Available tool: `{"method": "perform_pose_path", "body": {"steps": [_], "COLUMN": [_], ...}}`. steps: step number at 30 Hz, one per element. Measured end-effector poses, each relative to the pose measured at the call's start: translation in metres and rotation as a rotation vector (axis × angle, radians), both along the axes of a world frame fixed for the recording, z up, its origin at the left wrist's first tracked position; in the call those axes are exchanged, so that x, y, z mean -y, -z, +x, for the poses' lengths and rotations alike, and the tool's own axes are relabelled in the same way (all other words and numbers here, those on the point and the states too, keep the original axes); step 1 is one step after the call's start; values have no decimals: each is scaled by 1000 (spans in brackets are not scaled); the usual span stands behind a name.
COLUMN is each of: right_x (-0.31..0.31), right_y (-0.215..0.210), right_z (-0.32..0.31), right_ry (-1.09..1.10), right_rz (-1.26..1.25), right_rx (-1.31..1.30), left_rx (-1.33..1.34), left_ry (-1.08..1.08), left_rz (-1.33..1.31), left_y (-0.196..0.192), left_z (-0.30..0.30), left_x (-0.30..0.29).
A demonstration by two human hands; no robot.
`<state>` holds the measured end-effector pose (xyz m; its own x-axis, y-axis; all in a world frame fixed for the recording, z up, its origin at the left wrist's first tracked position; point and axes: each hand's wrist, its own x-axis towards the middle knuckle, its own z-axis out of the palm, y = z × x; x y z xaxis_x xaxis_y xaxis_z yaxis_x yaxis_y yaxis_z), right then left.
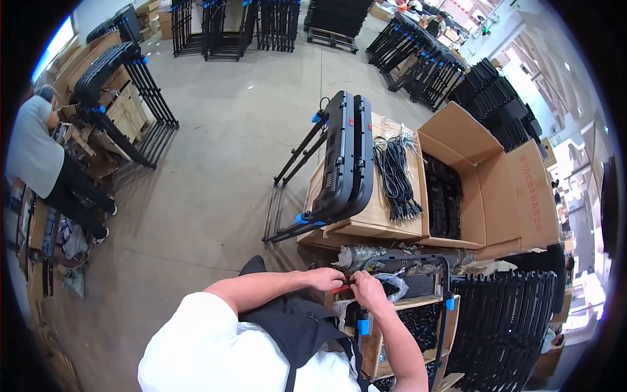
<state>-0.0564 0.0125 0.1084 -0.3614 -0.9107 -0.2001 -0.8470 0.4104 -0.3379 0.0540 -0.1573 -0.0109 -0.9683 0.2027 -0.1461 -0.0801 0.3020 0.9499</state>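
My left hand (324, 279) is closed, its fingers bent round a small red and black piece (340, 288) that shows only in part. Close to its right, my right hand (369, 290) is also closed, fingertips pinched at the dark end between the hands; what it grips is mostly hidden. Both hands are beside the upper left corner of a black tubular frame (447, 277) with blue clips. Behind that frame, a wooden shelf crate (428, 302) holds a clear plastic bag (396, 285) and many small black parts (418, 326).
Ahead, black panels on folding legs (339, 153) lean against a wooden box bearing bundled black cables (396, 176). An open carton (519, 196) holds black parts. Black frames (499, 326) are stacked at right. A person (40, 147) stands at left near more frames (130, 98).
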Motion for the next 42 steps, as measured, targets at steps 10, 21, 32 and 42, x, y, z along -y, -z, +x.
{"method": "perform_pose_path", "body": {"steps": [10,21,32,42], "right_x": [-1,-5,13,-1], "right_y": [0,12,5,5], "right_z": [8,4,-2,14], "right_ry": [144,181,21,173], "right_rz": [-284,-361,-224,-122], "right_rx": [70,162,105,82], "left_rx": [51,248,238,261], "left_ry": [-52,-49,-55,16], "left_rz": [61,162,212,25], "left_y": [-6,-29,-6,-34], "left_z": [-8,-10,-12,-20], "left_x": [6,13,13,3]}}
